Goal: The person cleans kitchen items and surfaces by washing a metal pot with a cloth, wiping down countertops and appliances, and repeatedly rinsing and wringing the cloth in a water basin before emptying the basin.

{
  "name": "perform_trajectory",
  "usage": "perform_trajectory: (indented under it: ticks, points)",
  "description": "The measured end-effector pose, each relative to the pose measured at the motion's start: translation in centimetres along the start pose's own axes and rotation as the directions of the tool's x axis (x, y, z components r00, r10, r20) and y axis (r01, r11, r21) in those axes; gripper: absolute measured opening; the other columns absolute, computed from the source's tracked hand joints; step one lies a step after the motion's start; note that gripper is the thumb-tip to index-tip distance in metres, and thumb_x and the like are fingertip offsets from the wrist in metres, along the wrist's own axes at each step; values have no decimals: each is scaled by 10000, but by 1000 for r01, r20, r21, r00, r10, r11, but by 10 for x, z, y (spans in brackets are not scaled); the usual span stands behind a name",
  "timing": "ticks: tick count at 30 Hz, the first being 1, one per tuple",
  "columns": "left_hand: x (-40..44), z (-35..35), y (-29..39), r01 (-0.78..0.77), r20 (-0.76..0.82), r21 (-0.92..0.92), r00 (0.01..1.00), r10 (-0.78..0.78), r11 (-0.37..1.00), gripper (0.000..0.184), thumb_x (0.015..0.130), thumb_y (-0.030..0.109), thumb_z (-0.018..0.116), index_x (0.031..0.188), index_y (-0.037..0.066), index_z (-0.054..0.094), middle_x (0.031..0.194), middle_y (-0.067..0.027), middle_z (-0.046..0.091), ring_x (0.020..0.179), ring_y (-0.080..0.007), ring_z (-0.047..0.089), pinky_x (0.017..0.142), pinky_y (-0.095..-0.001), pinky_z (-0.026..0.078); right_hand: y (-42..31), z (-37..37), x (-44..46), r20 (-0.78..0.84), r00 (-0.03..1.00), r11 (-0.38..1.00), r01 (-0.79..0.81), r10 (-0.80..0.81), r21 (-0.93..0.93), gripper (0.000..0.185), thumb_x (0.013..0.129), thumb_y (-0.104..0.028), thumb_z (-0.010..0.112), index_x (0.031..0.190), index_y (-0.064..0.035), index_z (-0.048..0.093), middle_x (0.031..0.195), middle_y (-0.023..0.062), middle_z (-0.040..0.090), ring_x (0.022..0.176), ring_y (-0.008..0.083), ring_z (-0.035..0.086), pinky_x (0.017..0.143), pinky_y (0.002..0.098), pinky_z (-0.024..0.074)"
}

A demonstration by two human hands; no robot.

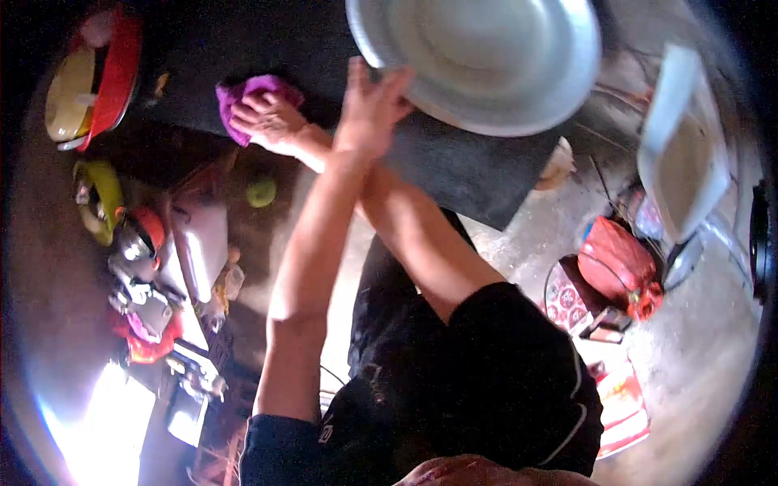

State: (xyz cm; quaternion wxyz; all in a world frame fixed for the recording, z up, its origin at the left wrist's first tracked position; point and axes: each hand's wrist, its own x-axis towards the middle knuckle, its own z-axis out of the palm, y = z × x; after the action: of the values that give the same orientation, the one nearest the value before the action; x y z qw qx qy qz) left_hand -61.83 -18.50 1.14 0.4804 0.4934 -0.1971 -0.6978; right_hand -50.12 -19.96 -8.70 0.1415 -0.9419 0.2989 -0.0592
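Note:
My forearms cross in front of me, the left over the right. My right hand (271,121) reaches to the left and presses down on a bunched purple cloth (285,87) on the black tabletop (478,174). Its fingers curl over the cloth. At the lower left rim of a wide silvery metal basin (486,49) is my left hand (373,109), thumb and fingers apart. The fingertips meet the rim; whether they bear any of its weight I cannot tell. The top of the basin is cut off by the view.
A red container (117,73) and a yellowish pot (69,101) stand at the far left. Below them lie a green ball-like thing (261,192) and household clutter. To the right are a pale rectangular tub (689,154) and a red bag (617,261) on the floor.

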Motion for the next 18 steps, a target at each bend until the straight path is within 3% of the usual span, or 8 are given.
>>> perform_trajectory:
  ticks: [3, 4, 6, 7, 12, 14, 16, 18]
  points:
    - [-34, -40, 28, -68, 59, 60, 996, 64, 996, 584, 938, 220, 403, 1431, 200, 90, 1386, -243, 292, 1173, -424, 438, 977, -520, 372, -16, 10, -81, -190, 908, 862, -265, 374, 433, 459, 930, -341, 279, 1377, -239, 254, 1483, 25, 173, 1368, 238, 132, 1120, 437, 109]
    - [-60, -29, 56, -49, -73, 148, 995, 60, 988, 610, 922, 207, 455, 1430, 159, 122, 1356, -237, 352, 1192, -401, 429, 969, -497, 391, -22, 8, -107, -237, 836, 768, -294, 496, 569, 456, 926, -313, 316, 1373, -235, 273, 1478, 21, 197, 1366, 236, 141, 1120, 431, 120]
    - [-101, -49, 88, 30, -52, 247, 998, -18, 968, 589, 924, 199, 460, 1420, 98, 159, 1279, -228, 456, 1193, -331, 451, 969, -446, 402, -3, -23, -202, -75, 986, 970, -129, 147, 205, 433, 901, -233, 373, 1334, -225, 361, 1452, 6, 257, 1345, 224, 203, 1110, 423, 174]
    - [-116, -75, 91, 81, -71, 241, 995, -65, 967, 560, 916, 186, 476, 1401, 88, 215, 1266, -212, 471, 1159, -320, 482, 946, -421, 422, -2, -29, -256, -220, 964, 988, -152, 147, -7, 406, 826, -209, 479, 1230, -241, 504, 1349, -13, 414, 1198, 199, 403, 910, 377, 385]
    - [-190, -154, 111, 153, -161, 265, 981, -112, 952, 501, 904, 283, 512, 1334, 65, 376, 1245, -169, 508, 1115, -277, 525, 909, -379, 448, -7, -76, -502, -353, 714, 797, -527, 604, 297, 302, 718, -45, 578, 989, -164, 639, 971, 55, 618, 940, 267, 574, 826, 392, 442]
    - [-221, -151, 133, 146, -119, 290, 986, -116, 946, 489, 898, 314, 526, 1307, 68, 418, 1219, -149, 534, 1077, -237, 550, 898, -372, 452, -3, -66, -573, -31, 499, 440, -733, 866, 518, 287, 743, -45, 596, 1009, -146, 637, 952, 54, 627, 888, 253, 585, 784, 390, 456]
    - [-242, -150, 161, 155, -93, 432, 987, -128, 888, 459, 893, 325, 538, 1265, 66, 467, 1183, -121, 564, 1035, -204, 572, 869, -358, 465, 8, -119, -599, 265, 388, -48, -486, 883, 873, 282, 784, -124, 614, 1066, -108, 621, 946, 47, 630, 875, 216, 582, 772, 370, 466]
    - [-252, -170, 189, 167, -112, 723, 986, -124, 670, 418, 868, 332, 574, 1206, 88, 531, 1111, -68, 612, 1006, -178, 580, 819, -349, 477, 51, -173, -607, 376, 470, -73, -544, 799, 836, 355, 791, -146, 616, 1128, -40, 581, 987, 65, 622, 877, 186, 575, 776, 345, 473]
